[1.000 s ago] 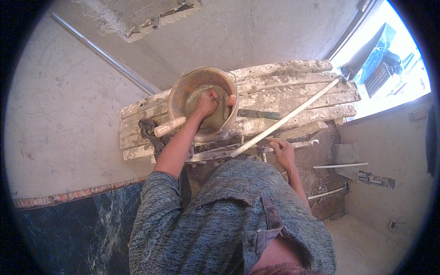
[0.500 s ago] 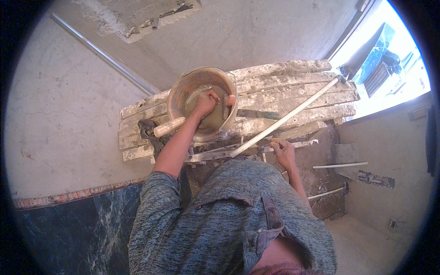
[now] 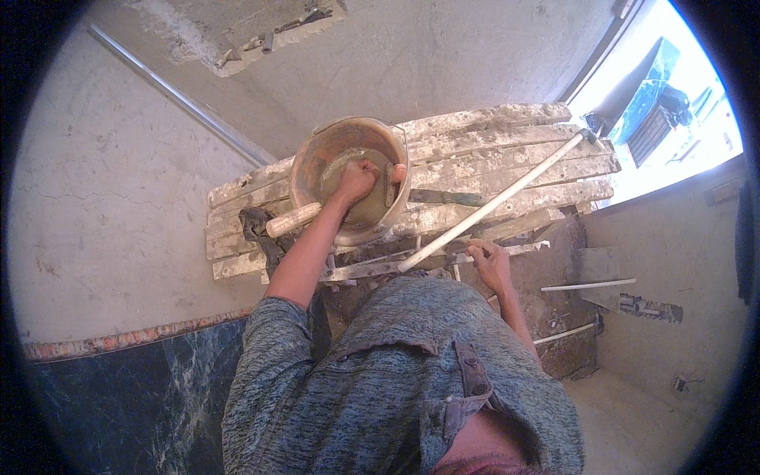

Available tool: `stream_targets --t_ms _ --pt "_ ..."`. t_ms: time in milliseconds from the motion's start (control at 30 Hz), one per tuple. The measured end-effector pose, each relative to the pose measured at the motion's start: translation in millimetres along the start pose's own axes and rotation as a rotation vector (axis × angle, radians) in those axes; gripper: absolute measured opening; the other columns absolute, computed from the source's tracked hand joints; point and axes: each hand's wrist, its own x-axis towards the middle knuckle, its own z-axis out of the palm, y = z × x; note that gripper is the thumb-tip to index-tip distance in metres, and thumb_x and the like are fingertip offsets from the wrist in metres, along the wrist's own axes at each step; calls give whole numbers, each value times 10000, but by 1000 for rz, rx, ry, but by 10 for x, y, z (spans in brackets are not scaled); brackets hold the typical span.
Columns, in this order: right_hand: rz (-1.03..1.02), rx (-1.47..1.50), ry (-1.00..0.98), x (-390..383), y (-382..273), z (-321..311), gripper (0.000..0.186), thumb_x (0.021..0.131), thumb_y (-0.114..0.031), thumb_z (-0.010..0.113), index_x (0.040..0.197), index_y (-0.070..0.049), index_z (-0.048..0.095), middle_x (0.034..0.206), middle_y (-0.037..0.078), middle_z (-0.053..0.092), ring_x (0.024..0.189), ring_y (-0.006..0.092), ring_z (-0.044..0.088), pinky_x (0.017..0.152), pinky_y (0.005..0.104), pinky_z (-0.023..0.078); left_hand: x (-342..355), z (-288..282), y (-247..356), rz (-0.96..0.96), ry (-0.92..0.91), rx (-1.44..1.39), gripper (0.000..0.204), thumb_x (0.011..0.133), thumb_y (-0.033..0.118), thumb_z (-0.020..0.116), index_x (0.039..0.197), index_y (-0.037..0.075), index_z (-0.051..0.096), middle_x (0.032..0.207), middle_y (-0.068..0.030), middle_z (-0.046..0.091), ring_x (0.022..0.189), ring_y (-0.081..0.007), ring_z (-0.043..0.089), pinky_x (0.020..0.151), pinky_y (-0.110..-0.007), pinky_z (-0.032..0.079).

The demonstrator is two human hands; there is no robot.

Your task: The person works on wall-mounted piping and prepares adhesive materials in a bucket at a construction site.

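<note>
My left hand [image 3: 358, 180] is closed in a fist, down inside a round bucket [image 3: 303, 186] of wet grey mortar [image 3: 368, 212]; anything within its fingers is hidden. Beside that hand, a tool with an orange handle [image 3: 398, 173] stands against the bucket's right inner wall. A thick pale wooden handle [image 3: 293, 219] lies outside the near-left rim, close to my left forearm. On the right, my right hand [image 3: 488, 263] has curled fingers by the near edge of the planks, over a narrow strip [image 3: 518, 250]. Whether it grips something small I cannot make out.
The bucket stands on a platform of rough planks [image 3: 491, 154]. A long pale pole [image 3: 499, 201] slants across it toward a bright opening at the far right. A flat dark bar [image 3: 446, 197] and a dark cloth-like bundle [image 3: 255, 226] lie near the bucket. Plastered walls surround me.
My left fist has shifted slightly within the bucket, down toward the mortar. My right hand and the things on the planks stay as they were.
</note>
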Motion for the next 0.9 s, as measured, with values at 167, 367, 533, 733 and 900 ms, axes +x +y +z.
stream_targets --t_ms 167,367,533,733,900 --pt "-47 -26 20 -1 51 1 236 855 -191 622 999 -20 699 865 117 694 775 204 649 705 313 508 98 -9 -110 165 -68 65 299 839 291 541 980 82 701 997 -222 666 964 -345 654 872 -432 479" --pt "-99 -82 21 5 126 -14 205 882 -156 626 1012 -13 697 841 62 686 731 119 622 631 270 521 34 65 -113 93 11 -88 193 827 220 623 896 59 702 880 -172 691 843 -295 669 791 -380 497" --pt "-25 -32 22 -16 119 -25 231 843 -199 630 989 -35 702 876 145 700 788 244 659 739 339 498 16 25 -42 68 15 -53 133 754 126 695 869 58 695 807 -110 680 758 -205 641 736 -333 498" --pt "-63 -33 7 -32 48 -53 208 880 -143 619 1019 -6 693 829 66 686 710 111 615 639 264 505 2 42 -84 153 72 11 196 751 145 665 917 44 693 889 -163 692 843 -263 668 776 -361 501" --pt "-57 -29 15 -37 23 -51 216 873 -143 625 1026 -5 692 809 60 686 687 115 604 632 265 495 -33 50 -16 108 34 61 251 800 191 576 957 29 685 938 -215 680 911 -315 670 824 -392 492"
